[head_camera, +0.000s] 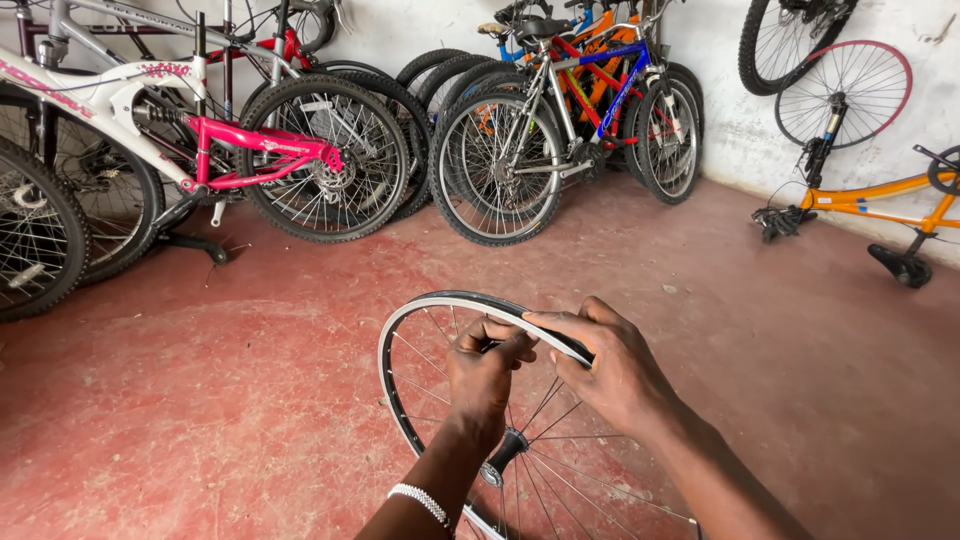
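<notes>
Holding a bike wheel (430, 330) upright in front of me, I see both my hands up at its top edge. The wheel has a silver rim, thin spokes and a dark hub (503, 455) in the middle, and it stands over the red floor (200, 400).

My left hand (487, 368) is closed around the top of the rim, with the fingers curled in between the spokes. On that wrist there is a white bead bracelet (420, 502). My right hand (612, 368) sits just beside the left one, on the right side of the rim top. Its fingers are bent over a black tire (470, 297) and press it against the rim. So both grips are shut, the left on the wheel and the right on the tire.

Far behind the wheel, a pink and white bike (240, 150) stands to the left. A blue and red bike (590, 100) leans by the wall, straight behind the wheel. Far off to the right of the wheel, an orange bike frame (880, 200) lies by the white wall (740, 120).
</notes>
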